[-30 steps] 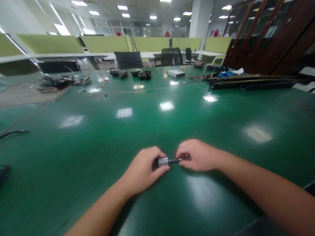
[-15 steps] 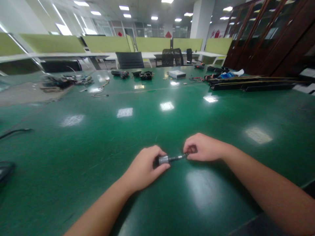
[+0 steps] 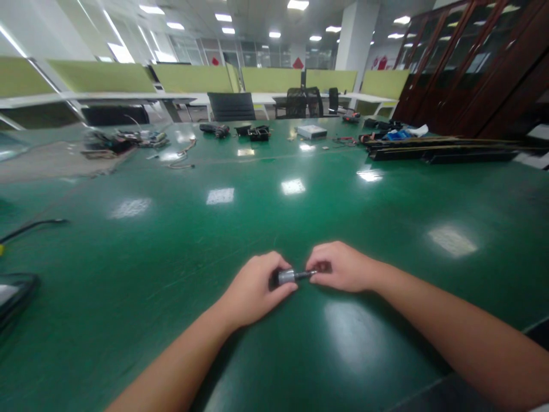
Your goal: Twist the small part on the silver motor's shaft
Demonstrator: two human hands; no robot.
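Observation:
Both my hands rest on a green table [image 3: 171,240]. My left hand [image 3: 255,289] is closed around the thick end of a small cylindrical tool [image 3: 286,277] with a silver collar. A thin dark shaft [image 3: 305,274] sticks out of that collar to the right. My right hand [image 3: 341,266] is closed with its fingertips pinching the far end of the shaft. The tool's body is mostly hidden inside my left fist.
A black cable [image 3: 30,228] and a dark flat object [image 3: 15,292] lie at the left edge. Far back are a power drill [image 3: 217,130], black parts [image 3: 258,133], a white box [image 3: 312,131], tangled wires [image 3: 124,140] and long dark rails [image 3: 441,150] on the right.
My right hand moved out along the shaft, then came back closer to my left hand. The left hand kept its grip. The view shifted slightly.

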